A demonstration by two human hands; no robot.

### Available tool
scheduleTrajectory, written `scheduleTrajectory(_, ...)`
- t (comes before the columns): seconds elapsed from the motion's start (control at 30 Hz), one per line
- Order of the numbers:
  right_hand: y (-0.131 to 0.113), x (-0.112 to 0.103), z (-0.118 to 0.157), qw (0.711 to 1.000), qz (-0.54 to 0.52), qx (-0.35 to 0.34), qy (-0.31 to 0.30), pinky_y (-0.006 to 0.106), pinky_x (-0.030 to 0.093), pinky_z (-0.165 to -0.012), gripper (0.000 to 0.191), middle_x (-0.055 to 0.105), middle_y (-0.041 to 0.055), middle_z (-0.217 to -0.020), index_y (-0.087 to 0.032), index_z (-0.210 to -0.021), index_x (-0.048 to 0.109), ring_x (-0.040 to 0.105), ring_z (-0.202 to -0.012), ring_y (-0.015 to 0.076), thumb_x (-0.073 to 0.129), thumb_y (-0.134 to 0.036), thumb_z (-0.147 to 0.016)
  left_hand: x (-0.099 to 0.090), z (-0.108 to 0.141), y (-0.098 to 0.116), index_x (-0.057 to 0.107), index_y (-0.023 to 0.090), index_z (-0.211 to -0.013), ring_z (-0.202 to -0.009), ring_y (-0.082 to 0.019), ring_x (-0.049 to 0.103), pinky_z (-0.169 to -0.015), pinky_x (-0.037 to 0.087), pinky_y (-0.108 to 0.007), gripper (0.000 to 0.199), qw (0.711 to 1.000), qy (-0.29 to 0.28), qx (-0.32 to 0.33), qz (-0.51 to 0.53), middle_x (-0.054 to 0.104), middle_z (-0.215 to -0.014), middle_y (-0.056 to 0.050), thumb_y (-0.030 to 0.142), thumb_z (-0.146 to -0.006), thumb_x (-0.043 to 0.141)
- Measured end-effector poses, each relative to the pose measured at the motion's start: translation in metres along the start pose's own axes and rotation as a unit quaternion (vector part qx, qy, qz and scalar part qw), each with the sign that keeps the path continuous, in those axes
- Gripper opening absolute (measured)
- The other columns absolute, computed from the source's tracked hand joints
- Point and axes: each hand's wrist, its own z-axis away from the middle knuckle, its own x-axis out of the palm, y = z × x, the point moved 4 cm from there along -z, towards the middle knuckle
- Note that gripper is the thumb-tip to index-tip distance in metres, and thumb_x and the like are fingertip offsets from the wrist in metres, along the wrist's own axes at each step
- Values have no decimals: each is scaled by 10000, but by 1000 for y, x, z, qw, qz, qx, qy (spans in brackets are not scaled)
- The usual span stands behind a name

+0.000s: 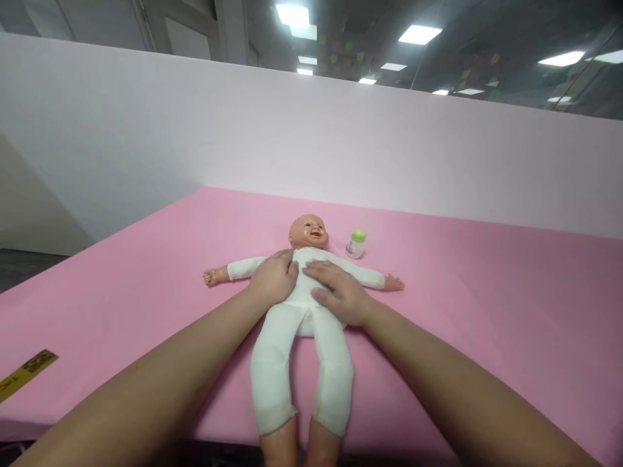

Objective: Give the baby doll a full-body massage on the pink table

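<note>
A baby doll with a white cloth body lies on its back, head away from me, arms spread out and feet toward me. My left hand rests along the left side of its chest, fingers stretched toward the shoulder. Flat on the doll's belly and right side lies my right hand, its fingers extended and a little apart. Neither hand grasps anything. Beside the doll's head, on the right, stands a small clear bottle with a green cap.
The doll lies on a pink-covered table. A white partition rises along the back edge. On the table's left front is a yellow label strip with a printed code.
</note>
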Motion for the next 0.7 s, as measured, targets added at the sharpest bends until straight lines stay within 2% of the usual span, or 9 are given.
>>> scheduleTrajectory(0.1,27,-4,-3,995,57,87,3,571,294,-1292,584,488,96,-1634,-244,-1541,555,382,-1559,307,531,-551,-1045,4,3,2,626,184,-1243,-1299,-308,613,-1079,489,-449,362,1000,3,-7,-11,657,-1396,-158,364,-1057,374)
scheduleTrajectory(0.2,41,-12,-1,987,72,147,11,581,332,-1268,629,489,101,-1632,-244,-1580,506,417,-1536,334,498,-582,-1050,8,5,4,612,161,-1294,-1356,-331,576,-1115,472,-478,400,1000,4,-17,-22,615,-1455,-183,381,-1052,380)
scheduleTrajectory(0.3,44,-19,2,983,67,169,18,579,391,-1224,599,567,81,-1571,-288,-1570,519,499,-1475,354,483,-587,-1053,4,7,9,610,155,-1334,-1357,-344,574,-1120,472,-493,425,1000,21,-16,-17,615,-1463,-175,390,-1029,429)
scheduleTrajectory(0.4,42,-21,4,982,60,176,28,560,415,-1201,580,603,76,-1537,-292,-1556,535,532,-1446,353,475,-581,-1057,-9,12,18,695,217,-1243,-1223,-323,660,-1029,534,-462,354,999,14,12,45,715,-1330,-99,385,-987,517)
scheduleTrajectory(0.47,40,-21,4,982,56,179,29,543,427,-1187,579,611,80,-1529,-279,-1556,532,547,-1431,343,476,-573,-1059,-19,19,28,766,244,-1140,-1100,-298,716,-951,573,-423,299,988,-40,58,137,776,-1192,-56,379,-969,562)
scheduleTrajectory(0.57,36,-20,3,983,52,176,27,514,443,-1168,566,630,80,-1506,-273,-1555,525,578,-1397,317,473,-553,-1066,-30,34,51,829,227,-1037,-1015,-280,751,-909,597,-386,268,935,-163,156,273,808,-1081,-51,351,-960,605)
scheduleTrajectory(0.63,34,-21,3,984,53,171,27,497,456,-1151,551,648,78,-1483,-276,-1550,526,601,-1365,305,474,-539,-1069,-33,44,65,834,221,-1095,-1042,-284,753,-940,596,-388,266,902,-220,208,307,807,-1113,-61,328,-948,641)
scheduleTrajectory(0.7,33,-22,3,984,55,168,28,491,471,-1131,538,658,78,-1467,-282,-1545,529,617,-1340,305,479,-529,-1070,-30,51,76,799,235,-1231,-1115,-287,736,-1002,578,-396,332,892,-239,248,292,788,-1204,-65,311,-933,675)
